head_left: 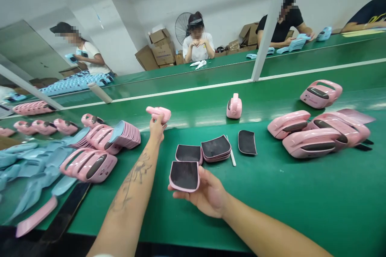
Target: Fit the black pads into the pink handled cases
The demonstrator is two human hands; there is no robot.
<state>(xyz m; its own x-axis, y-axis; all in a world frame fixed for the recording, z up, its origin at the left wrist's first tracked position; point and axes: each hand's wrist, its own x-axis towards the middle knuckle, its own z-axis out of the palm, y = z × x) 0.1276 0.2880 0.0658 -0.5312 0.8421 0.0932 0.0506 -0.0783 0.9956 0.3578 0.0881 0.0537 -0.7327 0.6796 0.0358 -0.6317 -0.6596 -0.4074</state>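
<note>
My left hand (157, 130) reaches out over the far part of the green table, its fingers closed on a glossy pink plastic casing (163, 114). In my right hand (209, 192), nearer to me, is a curved pink panel (184, 176) with a black inner face turned up. Just beyond it lie a similar black-faced panel (188, 153) and a small stack of such panels (216, 148). A thin white stick (232, 153) rests against the stack's right side, and another single panel (247, 142) lies to the right of that.
Pink handled casings (312, 142) crowd the right side; one casing (234, 107) stands alone at the back. At left are more pink casings (90, 164), stacked panels (128, 134) and blue parts (33, 166). A white post (269, 32) rises beyond. Co-workers sit across the green table (271, 209).
</note>
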